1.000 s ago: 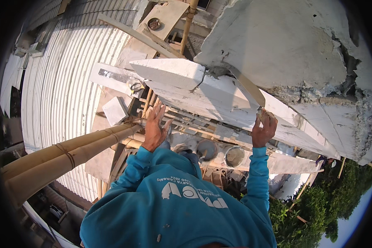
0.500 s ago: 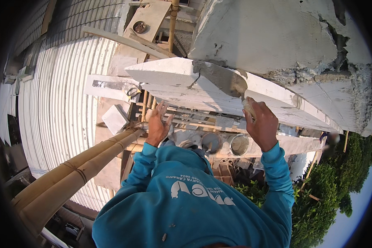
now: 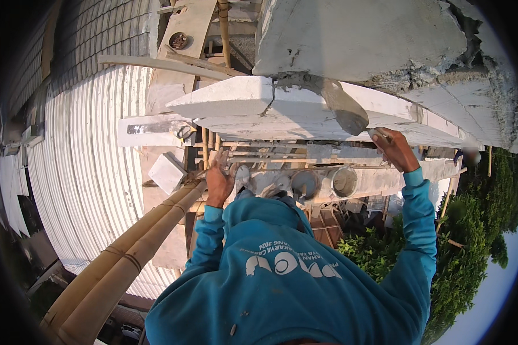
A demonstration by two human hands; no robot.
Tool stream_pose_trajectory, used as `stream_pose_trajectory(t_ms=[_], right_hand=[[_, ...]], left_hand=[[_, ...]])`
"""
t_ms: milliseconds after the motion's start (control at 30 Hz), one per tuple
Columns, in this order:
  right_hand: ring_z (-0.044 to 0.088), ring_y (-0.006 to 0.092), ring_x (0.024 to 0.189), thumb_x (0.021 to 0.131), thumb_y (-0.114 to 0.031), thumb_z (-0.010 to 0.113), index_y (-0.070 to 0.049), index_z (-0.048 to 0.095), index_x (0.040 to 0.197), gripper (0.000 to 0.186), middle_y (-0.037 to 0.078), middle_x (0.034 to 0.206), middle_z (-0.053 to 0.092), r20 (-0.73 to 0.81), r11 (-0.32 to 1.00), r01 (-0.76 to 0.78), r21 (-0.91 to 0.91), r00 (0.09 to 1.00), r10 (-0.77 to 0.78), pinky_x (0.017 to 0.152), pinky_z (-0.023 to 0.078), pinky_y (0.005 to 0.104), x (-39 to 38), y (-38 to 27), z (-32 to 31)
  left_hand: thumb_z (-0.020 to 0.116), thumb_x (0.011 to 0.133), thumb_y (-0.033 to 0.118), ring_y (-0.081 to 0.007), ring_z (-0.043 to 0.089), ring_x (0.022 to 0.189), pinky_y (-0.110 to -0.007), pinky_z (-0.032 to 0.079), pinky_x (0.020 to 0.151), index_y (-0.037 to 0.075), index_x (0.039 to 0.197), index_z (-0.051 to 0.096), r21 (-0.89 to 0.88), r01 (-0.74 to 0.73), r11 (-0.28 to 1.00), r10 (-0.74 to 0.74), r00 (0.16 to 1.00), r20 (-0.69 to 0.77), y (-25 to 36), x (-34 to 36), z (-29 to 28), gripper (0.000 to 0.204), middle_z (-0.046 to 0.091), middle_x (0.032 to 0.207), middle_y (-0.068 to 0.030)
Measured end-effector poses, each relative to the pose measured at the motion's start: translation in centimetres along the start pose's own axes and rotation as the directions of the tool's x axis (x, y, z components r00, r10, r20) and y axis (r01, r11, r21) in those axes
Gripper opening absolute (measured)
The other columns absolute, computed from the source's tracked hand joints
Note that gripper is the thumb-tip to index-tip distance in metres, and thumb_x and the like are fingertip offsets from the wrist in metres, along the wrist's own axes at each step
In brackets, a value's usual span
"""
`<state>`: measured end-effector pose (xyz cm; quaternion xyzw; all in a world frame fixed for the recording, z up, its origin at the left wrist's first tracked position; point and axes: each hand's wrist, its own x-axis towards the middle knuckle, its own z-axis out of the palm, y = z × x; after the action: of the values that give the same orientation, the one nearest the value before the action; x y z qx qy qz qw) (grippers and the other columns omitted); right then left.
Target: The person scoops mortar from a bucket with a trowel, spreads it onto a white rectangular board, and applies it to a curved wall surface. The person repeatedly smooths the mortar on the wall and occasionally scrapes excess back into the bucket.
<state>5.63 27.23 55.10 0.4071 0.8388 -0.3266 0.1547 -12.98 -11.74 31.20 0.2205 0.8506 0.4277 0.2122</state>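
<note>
- Two hands work at a white moulded ledge (image 3: 305,112) high on a building wall, both sleeves teal.
- Left hand (image 3: 220,179): fingers curled loosely against the bamboo framing just below the ledge; whether it grips anything cannot be told.
- Right hand (image 3: 394,150): closed around the handle of a trowel (image 3: 344,108), whose blade lies against the wet grey mortar joint (image 3: 296,81) above the ledge.
- Handling: the trowel is judged stiff, light and steel-bladed; take it by the handle only, since the blade carries mortar.
- Bamboo poles (image 3: 126,253), lashed together, run down to the lower left.
- Containers: two round buckets (image 3: 323,183) sit below the ledge; contents appear grey, not clearly identifiable.
- Beyond: corrugated roof (image 3: 86,172), trees (image 3: 477,230).
</note>
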Motion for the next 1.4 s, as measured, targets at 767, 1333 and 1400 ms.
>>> stream_pose_trajectory(t_ms=[767, 1333, 1400], right_hand=[[0.051, 0.0138, 0.056, 0.099, -0.043, 0.050, -0.007, 0.042, 0.109, 0.038, 0.007, 0.083, 0.048, 0.397, 0.072, -0.391, 0.918, 0.904, -0.160, 0.042, 0.048, 0.0310, -6.8, -18.6, 15.6], [0.061, 0.0447, 0.069, 0.095, -0.028, 0.055, 0.000, 0.044, 0.124, 0.042, 0.027, 0.071, 0.061, -0.017, 0.775, 0.372, -0.510, 0.897, -0.442, 0.063, 0.047, 0.0527, -0.4, -5.1, 5.8], [0.062, 0.0449, 0.070, 0.094, -0.029, 0.056, -0.004, 0.046, 0.124, 0.040, 0.026, 0.072, 0.062, 0.017, 0.809, 0.330, -0.486, 0.930, -0.368, 0.064, 0.048, 0.0516, -0.4, -5.5, 3.6]], left_hand=[[0.060, 0.095, 0.033, -0.0373, 0.031, 0.140, -0.044, 0.028, 0.113, -0.008, 0.145, 0.030, -0.139, -0.098, 0.985, -0.020, 0.743, -0.669, 4.6, 9.2, -8.3, 0.071, 0.029, 0.150, -0.0298], [0.060, 0.095, 0.033, -0.0394, 0.041, 0.134, -0.041, 0.034, 0.109, -0.009, 0.141, 0.036, -0.215, -0.132, 0.968, -0.007, 0.838, -0.546, 2.3, 10.3, -8.0, 0.068, 0.042, 0.141, -0.0316], [0.060, 0.095, 0.033, -0.0390, 0.041, 0.134, -0.041, 0.034, 0.109, -0.009, 0.141, 0.036, -0.225, -0.127, 0.966, -0.022, 0.828, -0.560, 2.3, 10.4, -7.6, 0.067, 0.042, 0.141, -0.0320]])
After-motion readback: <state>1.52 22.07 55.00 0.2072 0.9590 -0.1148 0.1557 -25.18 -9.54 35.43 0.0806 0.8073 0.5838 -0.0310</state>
